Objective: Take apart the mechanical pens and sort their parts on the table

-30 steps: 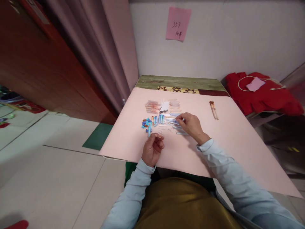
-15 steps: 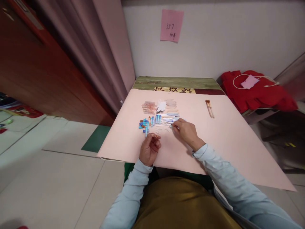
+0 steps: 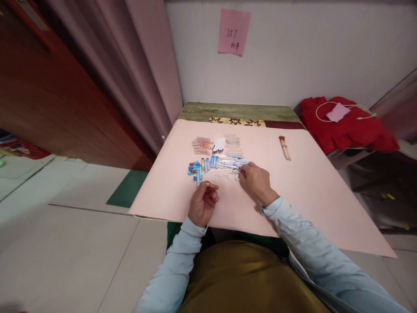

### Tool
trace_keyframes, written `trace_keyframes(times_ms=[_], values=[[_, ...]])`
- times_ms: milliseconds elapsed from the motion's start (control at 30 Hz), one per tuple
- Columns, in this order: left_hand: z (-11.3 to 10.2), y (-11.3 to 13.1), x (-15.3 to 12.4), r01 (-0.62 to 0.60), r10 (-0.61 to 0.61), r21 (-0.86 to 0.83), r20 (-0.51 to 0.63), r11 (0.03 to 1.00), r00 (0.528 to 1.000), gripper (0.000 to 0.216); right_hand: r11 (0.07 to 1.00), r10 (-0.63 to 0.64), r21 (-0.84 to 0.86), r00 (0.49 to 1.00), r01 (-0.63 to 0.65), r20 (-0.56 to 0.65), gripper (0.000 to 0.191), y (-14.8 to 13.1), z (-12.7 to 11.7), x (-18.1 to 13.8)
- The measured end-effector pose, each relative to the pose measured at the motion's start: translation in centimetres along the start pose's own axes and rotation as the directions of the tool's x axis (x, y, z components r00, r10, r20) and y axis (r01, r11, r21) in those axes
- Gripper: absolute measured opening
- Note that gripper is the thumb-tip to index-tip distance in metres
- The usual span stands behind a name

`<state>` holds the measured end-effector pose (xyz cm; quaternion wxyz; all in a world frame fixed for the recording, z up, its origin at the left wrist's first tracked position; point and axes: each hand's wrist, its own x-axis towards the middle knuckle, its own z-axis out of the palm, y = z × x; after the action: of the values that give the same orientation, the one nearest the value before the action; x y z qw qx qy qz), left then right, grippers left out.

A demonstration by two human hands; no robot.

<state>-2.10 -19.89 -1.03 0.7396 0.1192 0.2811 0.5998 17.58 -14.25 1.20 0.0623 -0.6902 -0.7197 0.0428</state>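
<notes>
My left hand (image 3: 202, 204) is closed on a short orange-tan tube (image 3: 210, 185) with an open end, held just above the near part of the table. My right hand (image 3: 257, 180) has its fingers pinched together at the right end of a pile of pale blue and white pen parts (image 3: 232, 163); what sits between the fingertips is hidden. Thin clear pieces (image 3: 220, 177) lie between the hands. Left of them are blue and orange tubes (image 3: 214, 162) and a heap of small blue and brown caps (image 3: 194, 168).
Behind lie white sticks with black tips (image 3: 219, 145), reddish clear tubes (image 3: 202, 145) and greyish clear tubes (image 3: 232, 140). Two brown-topped pens (image 3: 284, 148) rest farther right on the pink-covered table (image 3: 312, 195). A red cloth (image 3: 355, 130) with a white cable is beyond the right edge.
The view has shifted slightly. My right hand has moved a little to the right relative to the pen parts, still pinched. My left hand keeps its hold on the tube.
</notes>
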Motion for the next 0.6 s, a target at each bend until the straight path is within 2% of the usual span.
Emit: trace_keyframes(times_ms=[100,300,400,600], values=[[0.0,0.0,0.0,0.008,-0.008,-0.003,-0.009,1.0,1.0,0.019,1.0,0.011,0.02,1.0,-0.01,-0.03,0.024,0.2,0.0,0.0],[0.0,-0.1,0.1,0.0,0.0,0.008,-0.004,1.0,1.0,0.019,0.983,-0.152,0.102,0.988,0.155,-0.032,0.022,-0.4,0.2,0.5],[0.0,-0.1,0.1,-0.004,0.004,0.01,0.002,1.0,1.0,0.021,0.977,-0.202,0.07,0.979,0.202,-0.017,0.022,-1.1,0.3,1.2],[0.0,-0.1,-0.1,-0.019,0.018,0.015,0.012,1.0,1.0,0.021,0.956,-0.273,-0.084,0.957,0.281,0.099,0.028,-2.3,0.2,2.6]])
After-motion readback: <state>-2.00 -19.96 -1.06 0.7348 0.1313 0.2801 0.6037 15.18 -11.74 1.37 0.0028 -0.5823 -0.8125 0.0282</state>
